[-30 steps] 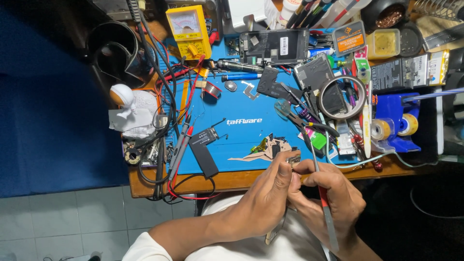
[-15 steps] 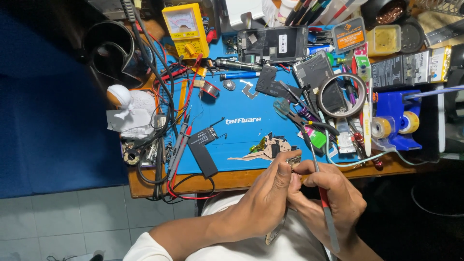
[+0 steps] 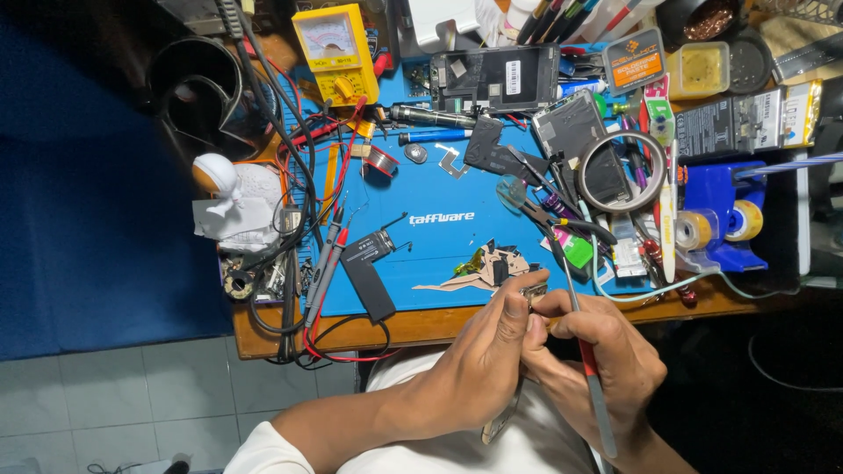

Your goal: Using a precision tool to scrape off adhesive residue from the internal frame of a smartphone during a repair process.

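While both hands meet at the near edge of the cluttered workbench, a small part is worked on

Left hand pinches a tiny metal part; right hand grips a red-handled tool, long axis running from near right up toward the blue mat. Yellow multimeter at the far left corner, tape roll and pliers crowd the right

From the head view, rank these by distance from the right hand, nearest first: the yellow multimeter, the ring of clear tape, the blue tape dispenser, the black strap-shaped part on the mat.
From the right hand:
1. Ring of clear tape, up and slightly right on the mat.
2. Blue tape dispenser, at the right, and black strap-shaped part, at the left: too close to call.
3. Yellow multimeter, far top-left corner.
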